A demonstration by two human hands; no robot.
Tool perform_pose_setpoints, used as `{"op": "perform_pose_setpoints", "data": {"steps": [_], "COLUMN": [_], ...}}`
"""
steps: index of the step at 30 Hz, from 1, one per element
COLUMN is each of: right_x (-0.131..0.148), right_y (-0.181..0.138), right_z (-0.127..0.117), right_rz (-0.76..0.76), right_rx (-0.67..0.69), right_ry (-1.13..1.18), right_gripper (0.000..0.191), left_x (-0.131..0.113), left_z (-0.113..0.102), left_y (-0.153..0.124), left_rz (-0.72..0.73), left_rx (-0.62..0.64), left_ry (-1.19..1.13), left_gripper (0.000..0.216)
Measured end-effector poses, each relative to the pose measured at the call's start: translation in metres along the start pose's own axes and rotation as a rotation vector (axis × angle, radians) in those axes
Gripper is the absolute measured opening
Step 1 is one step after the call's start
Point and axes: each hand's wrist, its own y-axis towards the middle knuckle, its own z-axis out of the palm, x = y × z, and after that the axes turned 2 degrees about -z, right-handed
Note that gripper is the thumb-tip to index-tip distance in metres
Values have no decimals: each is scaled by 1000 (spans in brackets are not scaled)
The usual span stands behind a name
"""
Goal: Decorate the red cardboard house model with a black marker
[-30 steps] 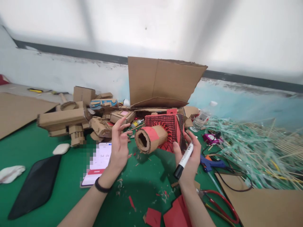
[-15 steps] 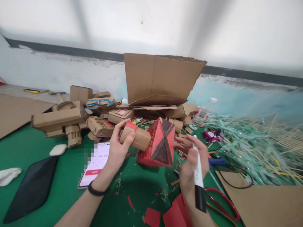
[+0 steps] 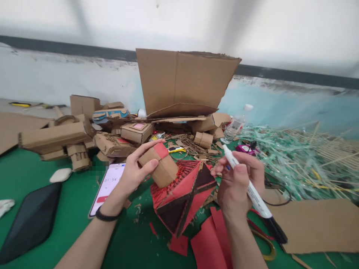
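Note:
My left hand (image 3: pixel 140 168) is closed round the brown cardboard tube-shaped part (image 3: pixel 162 170) of a handmade model. That part joins a red paper-covered body (image 3: pixel 182 198) with dark triangular patches and black line marks, held tilted over the table. In my right hand (image 3: pixel 238 183) is a white marker pen (image 3: pixel 256 196) with a black end, its white end pointing up and left. The right fingertips are close to the red body's right corner; whether they touch it I cannot tell. Red paper pieces (image 3: pixel 210 243) lie beneath the model.
A phone (image 3: pixel 108 188) and a black flat pouch (image 3: pixel 30 220) lie to the left on the green table. Cardboard models (image 3: pixel 56 136) and an upright cardboard sheet (image 3: pixel 187 82) stand behind. A plastic bottle (image 3: pixel 234 129), wrapped sticks (image 3: pixel 294 160) and flat cardboard (image 3: pixel 319 226) are at right.
The model has turned and come lower and nearer, showing more of its patched face. The marker in my right hand has swung to a slant. The camera view has shifted a little.

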Motion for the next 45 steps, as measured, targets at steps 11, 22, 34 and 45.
{"op": "perform_pose_setpoints", "data": {"steps": [11, 22, 34, 45], "right_x": [0, 2, -9, 1], "right_y": [-6, -9, -6, -8], "right_z": [0, -1, -4, 1], "right_rz": [72, 94, 12, 92], "right_rx": [30, 50, 69, 3], "right_ry": [54, 13, -17, -98], "right_gripper": [45, 36, 35, 37], "left_x": [11, 11, 13, 17], "left_z": [4, 8, 9, 8], "left_y": [1, -1, -2, -1], "left_rz": [-43, -98, -121, -123], "left_rx": [29, -24, -34, -21], "left_ry": [-177, -238, -252, -255], "left_gripper": [74, 62, 65, 61]}}
